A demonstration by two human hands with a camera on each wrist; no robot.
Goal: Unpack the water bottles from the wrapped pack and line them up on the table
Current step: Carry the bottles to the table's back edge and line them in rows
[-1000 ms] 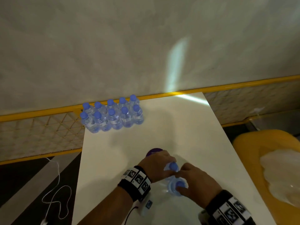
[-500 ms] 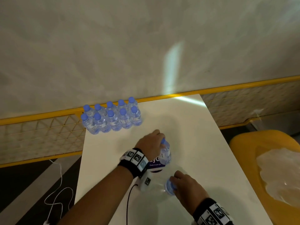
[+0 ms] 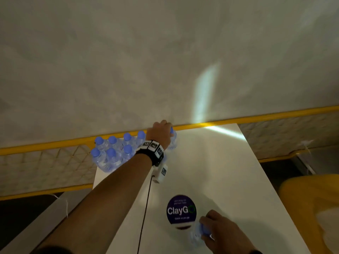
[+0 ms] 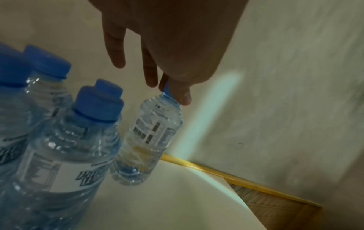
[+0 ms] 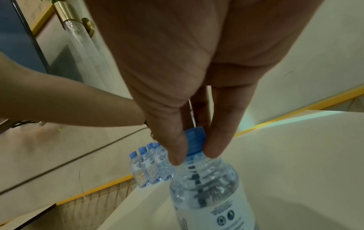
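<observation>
Several clear water bottles with blue caps point(image 3: 113, 151) stand in two rows at the white table's point(image 3: 211, 171) far left edge; they also show in the wrist views point(image 4: 59, 140) point(image 5: 149, 165). My left hand point(image 3: 166, 131) point(image 4: 171, 93) pinches the cap of one bottle point(image 4: 151, 140) at the right end of those rows, upright with its base at the tabletop. Near me, my right hand point(image 3: 205, 230) point(image 5: 195, 155) pinches the blue cap of another upright bottle point(image 5: 208, 186) point(image 3: 197, 235).
A round purple ClayGo sticker point(image 3: 180, 209) lies on the table just left of my right hand. A yellow-railed barrier point(image 3: 45, 143) runs behind the table below a pale wall. A yellow seat point(image 3: 311, 198) is at the right. A black cable point(image 3: 145, 208) hangs from my left wrist.
My left hand carried its bottle from the table's middle to the far edge, beside the rows. My right hand stayed near me, holding the other bottle's cap.
</observation>
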